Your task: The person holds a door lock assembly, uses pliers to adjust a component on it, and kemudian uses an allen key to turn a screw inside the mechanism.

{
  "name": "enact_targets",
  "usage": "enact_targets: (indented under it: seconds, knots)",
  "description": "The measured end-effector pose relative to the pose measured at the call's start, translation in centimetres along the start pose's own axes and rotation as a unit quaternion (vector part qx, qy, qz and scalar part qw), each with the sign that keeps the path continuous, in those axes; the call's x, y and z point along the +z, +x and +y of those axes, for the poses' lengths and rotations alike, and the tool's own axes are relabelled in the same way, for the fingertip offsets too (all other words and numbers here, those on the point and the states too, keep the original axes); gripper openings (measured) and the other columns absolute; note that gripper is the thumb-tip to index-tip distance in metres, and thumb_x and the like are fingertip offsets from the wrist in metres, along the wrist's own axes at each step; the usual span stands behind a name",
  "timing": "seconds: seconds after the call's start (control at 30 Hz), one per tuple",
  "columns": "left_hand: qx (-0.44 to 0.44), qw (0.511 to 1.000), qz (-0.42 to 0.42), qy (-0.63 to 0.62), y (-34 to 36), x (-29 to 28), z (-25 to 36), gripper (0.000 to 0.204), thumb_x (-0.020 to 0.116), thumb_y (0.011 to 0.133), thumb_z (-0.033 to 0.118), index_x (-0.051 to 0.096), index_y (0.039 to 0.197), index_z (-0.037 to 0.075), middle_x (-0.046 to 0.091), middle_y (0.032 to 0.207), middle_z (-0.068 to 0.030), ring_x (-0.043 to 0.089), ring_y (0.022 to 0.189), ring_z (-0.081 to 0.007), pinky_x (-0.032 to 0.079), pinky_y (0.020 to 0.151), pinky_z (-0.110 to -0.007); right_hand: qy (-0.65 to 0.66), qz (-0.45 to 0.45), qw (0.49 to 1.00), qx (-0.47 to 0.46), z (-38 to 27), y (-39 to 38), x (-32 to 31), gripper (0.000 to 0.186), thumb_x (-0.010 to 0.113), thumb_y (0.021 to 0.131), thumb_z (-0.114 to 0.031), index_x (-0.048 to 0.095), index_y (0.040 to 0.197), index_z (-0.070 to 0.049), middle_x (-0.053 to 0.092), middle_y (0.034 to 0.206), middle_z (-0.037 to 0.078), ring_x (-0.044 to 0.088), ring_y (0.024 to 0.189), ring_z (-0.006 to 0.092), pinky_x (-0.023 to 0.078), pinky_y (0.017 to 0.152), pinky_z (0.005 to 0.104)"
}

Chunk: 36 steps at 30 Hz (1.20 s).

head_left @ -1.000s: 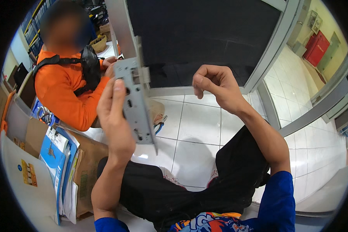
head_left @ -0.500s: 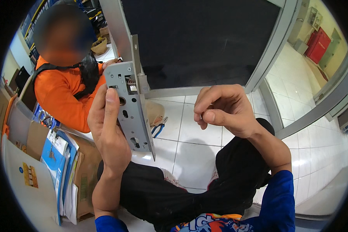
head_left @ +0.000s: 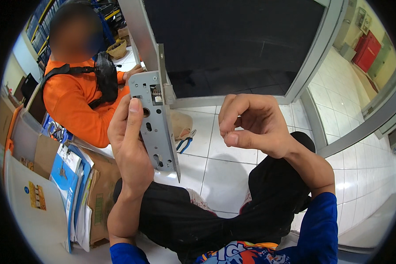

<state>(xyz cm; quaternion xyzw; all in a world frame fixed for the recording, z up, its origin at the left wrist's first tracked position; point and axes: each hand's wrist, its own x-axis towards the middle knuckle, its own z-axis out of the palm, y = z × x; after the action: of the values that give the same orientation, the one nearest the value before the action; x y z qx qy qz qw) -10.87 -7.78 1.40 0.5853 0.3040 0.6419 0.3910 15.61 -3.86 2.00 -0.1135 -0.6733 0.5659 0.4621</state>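
Pliers (head_left: 189,140) lie on the floor (head_left: 224,185), right of the lock case (head_left: 152,126).

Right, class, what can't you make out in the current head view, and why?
Head view:
- Left hand: some fingers hidden behind the grey metal lock case.
- Right hand: anything pinched there is too small to identify.
- Co-worker's hand: partly hidden by the lock case.
- Dark door panel: top cut off by the upper edge.

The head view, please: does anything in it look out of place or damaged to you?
Only the blue-handled pliers seem odd, apparently lying loose on the tiled floor, perhaps underfoot. The metal lock case in the left hand shows no obvious damage.
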Motion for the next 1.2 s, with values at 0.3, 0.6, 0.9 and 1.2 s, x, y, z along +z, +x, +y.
enact_targets:
  seconds: [0.3,0.6,0.9,1.2]
  knots:
    - [-0.024,0.998,0.056,0.016,0.6,1.9,0.7,0.039,0.053,0.112,0.024,0.059,0.136,-0.006,0.068,0.112,-0.0050,0.063,0.101,-0.0069,0.049,0.093,-0.024,-0.006,-0.026,1.000,-0.015,0.4,-0.1,-0.4,0.014,0.078,0.088,0.002,0.074,0.101,0.000,0.072,0.096,0.015,0.069,0.086,0.0189,0.056,0.077,0.0327]
    - [-0.096,0.995,0.013,0.022,0.2,4.1,-0.3,0.036,0.056,0.110,0.031,0.067,0.117,-0.003,0.060,0.091,0.0010,0.051,0.084,-0.0060,0.042,0.076,-0.023,-0.002,-0.016,1.000,-0.015,-0.6,-0.5,-0.8,0.020,0.076,0.090,-0.005,0.078,0.107,0.004,0.075,0.098,0.020,0.073,0.086,0.0232,0.061,0.075,0.0332]
    - [-0.167,0.983,-0.051,-0.050,-1.3,5.5,-1.5,0.035,0.055,0.111,0.029,0.066,0.117,-0.004,0.061,0.091,-0.0011,0.052,0.085,-0.0066,0.044,0.078,-0.025,-0.012,0.023,0.998,-0.059,-0.5,-0.3,-0.5,0.014,0.075,0.089,-0.005,0.078,0.100,0.003,0.073,0.093,0.019,0.070,0.076,0.0199,0.061,0.066,0.0316]
    - [-0.180,0.983,-0.020,-0.018,-1.2,5.3,-1.4,0.037,0.055,0.110,0.030,0.066,0.118,-0.005,0.060,0.085,0.0000,0.051,0.083,-0.0060,0.042,0.075,-0.025,-0.010,0.007,0.997,-0.079,-0.4,-0.3,-0.9,0.013,0.074,0.091,-0.008,0.078,0.099,0.001,0.069,0.088,0.016,0.067,0.072,0.0180,0.059,0.063,0.0308]
